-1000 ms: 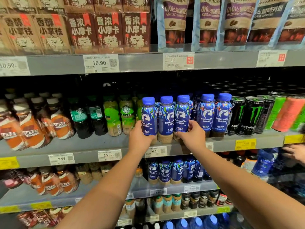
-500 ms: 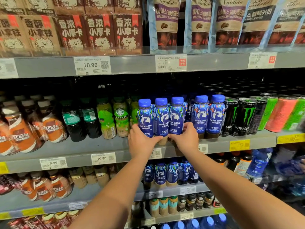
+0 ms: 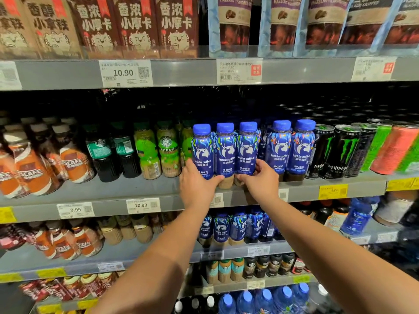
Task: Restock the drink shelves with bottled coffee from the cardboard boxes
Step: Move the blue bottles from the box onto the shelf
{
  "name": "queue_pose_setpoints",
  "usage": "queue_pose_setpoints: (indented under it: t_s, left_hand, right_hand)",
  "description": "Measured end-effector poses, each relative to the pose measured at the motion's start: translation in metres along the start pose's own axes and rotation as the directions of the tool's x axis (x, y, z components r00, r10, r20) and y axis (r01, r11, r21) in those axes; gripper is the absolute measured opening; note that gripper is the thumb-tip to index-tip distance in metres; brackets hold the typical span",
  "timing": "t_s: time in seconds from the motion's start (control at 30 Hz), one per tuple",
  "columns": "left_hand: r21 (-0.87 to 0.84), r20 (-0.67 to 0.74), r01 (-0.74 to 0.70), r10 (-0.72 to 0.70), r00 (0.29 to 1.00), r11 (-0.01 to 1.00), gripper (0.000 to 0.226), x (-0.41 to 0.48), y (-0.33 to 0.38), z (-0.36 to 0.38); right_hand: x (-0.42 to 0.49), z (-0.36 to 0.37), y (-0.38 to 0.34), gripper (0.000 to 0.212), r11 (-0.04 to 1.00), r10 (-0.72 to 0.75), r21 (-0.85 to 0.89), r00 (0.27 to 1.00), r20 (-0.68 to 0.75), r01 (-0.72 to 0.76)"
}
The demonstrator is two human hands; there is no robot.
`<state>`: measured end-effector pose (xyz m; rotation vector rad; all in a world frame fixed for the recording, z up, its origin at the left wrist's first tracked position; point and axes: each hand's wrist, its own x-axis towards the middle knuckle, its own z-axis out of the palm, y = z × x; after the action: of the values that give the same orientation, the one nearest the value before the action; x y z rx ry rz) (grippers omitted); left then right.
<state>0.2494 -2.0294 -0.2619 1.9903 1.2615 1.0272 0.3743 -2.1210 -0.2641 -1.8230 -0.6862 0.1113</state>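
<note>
Three blue-capped, blue-labelled coffee bottles (image 3: pixel 225 150) stand side by side at the front of the grey middle shelf (image 3: pixel 136 189). My left hand (image 3: pixel 196 184) wraps the base of the leftmost of them. My right hand (image 3: pixel 258 180) clasps the base of the rightmost. The middle bottle is pressed between the two. Two more bottles of the same brand (image 3: pixel 291 148) stand just to the right, and another row (image 3: pixel 235 227) sits on the shelf below. No cardboard box is in view.
Green-capped coffee bottles (image 3: pixel 166 150) stand left of my hands, orange-labelled ones (image 3: pixel 34 166) farther left. Black energy-drink cans (image 3: pixel 335 150) fill the right. Cartons and pouches line the top shelf (image 3: pixel 181 71). Water bottles (image 3: pixel 256 300) stand at the bottom.
Both hands keep their hold on the three bottles, which have settled back upright onto the shelf front. The view has drifted slightly across the shelves.
</note>
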Motion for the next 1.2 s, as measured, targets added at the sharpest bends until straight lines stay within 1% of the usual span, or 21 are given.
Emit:
queue_pose_setpoints:
  t_s: [0.03, 0.13, 0.23, 0.3, 0.43, 0.53, 0.63, 0.73, 0.83, 0.9, 0.93, 0.97, 1.0, 1.03, 1.1, 1.13, 1.17, 1.2]
  left_hand:
    - [-0.017, 0.006, -0.009, 0.009, 1.000, 1.000, 0.089, 0.000, -0.002, 0.000]
    - [-0.041, 0.030, -0.050, 0.052, 0.998, 0.998, 0.067, 0.000, -0.008, -0.002]
    - [-0.049, 0.021, -0.070, 0.071, 0.997, 0.996, 0.049, 0.000, -0.011, -0.004]
    - [-0.060, 0.014, -0.077, 0.078, 0.997, 0.995, 0.049, -0.001, -0.012, -0.005]
    - [-0.043, 0.010, -0.094, 0.094, 0.995, 0.995, 0.057, -0.001, -0.013, -0.005]
    - [-0.030, 0.019, -0.091, 0.092, 0.996, 0.995, 0.054, -0.001, -0.014, -0.006]
    - [-0.008, 0.047, -0.079, 0.079, 0.996, 0.997, 0.054, -0.002, -0.013, -0.008]
    - [0.017, 0.116, -0.072, 0.069, 0.991, 0.997, 0.055, -0.002, -0.012, -0.014]
    - [0.032, 0.162, -0.130, 0.123, 0.979, 0.991, 0.049, -0.003, -0.009, -0.029]
    - [0.088, 0.179, -0.214, 0.196, 0.964, 0.973, 0.046, -0.005, -0.009, -0.043]
    - [0.139, 0.206, -0.261, 0.230, 0.951, 0.955, 0.045, -0.007, -0.009, -0.051]
    - [0.200, 0.241, -0.311, 0.261, 0.935, 0.929, 0.043, -0.009, -0.009, -0.059]
    - [0.265, 0.283, -0.360, 0.285, 0.916, 0.894, 0.042, -0.013, -0.010, -0.068]
    - [0.329, 0.329, -0.407, 0.301, 0.895, 0.852, 0.041, -0.016, -0.011, -0.077]
    - [0.431, 0.404, -0.471, 0.302, 0.863, 0.770, 0.038, -0.024, -0.013, -0.095]
    - [0.468, 0.428, -0.487, 0.293, 0.855, 0.737, 0.037, -0.029, -0.014, -0.104]
    - [0.495, 0.448, -0.500, 0.284, 0.848, 0.711, 0.035, -0.034, -0.017, -0.113]
    - [0.516, 0.467, -0.505, 0.267, 0.843, 0.692, 0.034, -0.040, -0.019, -0.121]
  right_hand:
    - [0.000, -0.001, 0.000, 0.040, 1.000, -0.005, -0.003, 1.000, 0.003, 0.005]
    - [0.000, -0.001, -0.001, 0.046, 1.000, -0.013, -0.009, 1.000, 0.001, 0.013]
    - [-0.001, 0.000, -0.002, 0.052, 1.000, -0.002, -0.031, 1.000, -0.010, 0.002]
    - [-0.002, -0.001, -0.003, 0.052, 0.999, -0.009, -0.044, 1.000, -0.017, 0.008]
    - [-0.002, -0.001, -0.003, 0.047, 0.999, -0.011, -0.037, 0.999, -0.050, 0.009]
    - [-0.003, 0.000, -0.002, 0.048, 0.999, -0.011, -0.045, 0.998, -0.055, 0.008]
    - [-0.005, 0.000, -0.004, 0.048, 0.999, -0.009, -0.037, 0.999, -0.048, 0.007]
    - [-0.007, -0.002, -0.008, 0.047, 0.999, 0.001, -0.047, 1.000, -0.025, -0.002]
    - [-0.013, -0.007, -0.017, 0.046, 0.998, 0.026, -0.054, 0.998, -0.061, -0.030]
    - [-0.018, -0.009, -0.025, 0.040, 0.989, 0.011, -0.145, 0.993, -0.114, -0.027]
    - [-0.021, -0.011, -0.029, 0.034, 0.975, -0.007, -0.222, 0.994, -0.111, -0.018]
    - [-0.026, -0.013, -0.036, 0.029, 0.951, -0.018, -0.309, 0.997, -0.074, -0.006]
    - [-0.033, -0.014, -0.043, 0.028, 0.913, -0.021, -0.408, 1.000, -0.007, 0.016]
    - [-0.041, -0.014, -0.050, 0.029, 0.854, -0.018, -0.517, 0.997, 0.078, 0.056]
    - [-0.060, -0.013, -0.063, 0.035, 0.687, -0.012, -0.706, 0.973, 0.229, 0.175]
    - [-0.071, -0.012, -0.069, 0.037, 0.608, -0.018, -0.759, 0.961, 0.277, 0.231]
    - [-0.083, -0.010, -0.075, 0.039, 0.557, -0.026, -0.786, 0.951, 0.307, 0.269]
    - [-0.096, -0.008, -0.081, 0.040, 0.532, -0.026, -0.797, 0.946, 0.323, 0.286]
